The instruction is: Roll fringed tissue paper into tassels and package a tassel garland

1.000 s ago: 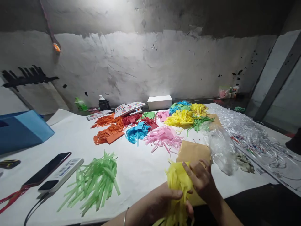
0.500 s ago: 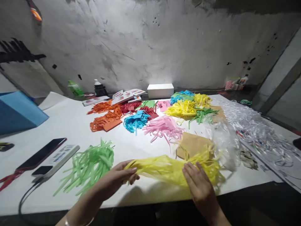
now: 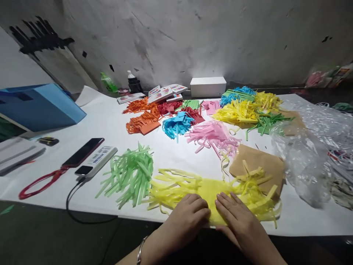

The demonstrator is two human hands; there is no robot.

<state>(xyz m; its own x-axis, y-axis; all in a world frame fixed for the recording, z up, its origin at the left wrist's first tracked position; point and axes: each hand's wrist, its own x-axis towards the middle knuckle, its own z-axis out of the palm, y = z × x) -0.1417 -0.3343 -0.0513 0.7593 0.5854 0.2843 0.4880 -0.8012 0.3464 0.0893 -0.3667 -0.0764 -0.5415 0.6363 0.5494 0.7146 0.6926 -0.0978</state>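
Note:
A sheet of yellow tissue paper [image 3: 211,187], cut into fringe at both ends, lies spread across the table's front edge. My left hand [image 3: 190,217] is on its uncut middle band, fingers bent and pressed together on the paper; its thumb is hidden. Beside it my right hand [image 3: 237,217] rests on the same band with fingers stretched flat, the thumb low at the paper's near edge. Left of the sheet is a bunch of green tissue fringe [image 3: 132,173]. Brown paper [image 3: 256,165] sits partly under the right-hand yellow strips.
Orange [image 3: 142,121], blue [image 3: 178,125], pink [image 3: 211,134] and yellow fringe bundles [image 3: 238,112] lie further back. A phone [image 3: 84,151] and a power bank [image 3: 99,160] with cable are at left. Clear plastic [image 3: 303,165] heaps at right; a white box [image 3: 208,87] stands by the wall.
My left hand has let go of the left fringe end and moved right to the middle band. The left strips now lie fanned out on the table. The view has shifted left.

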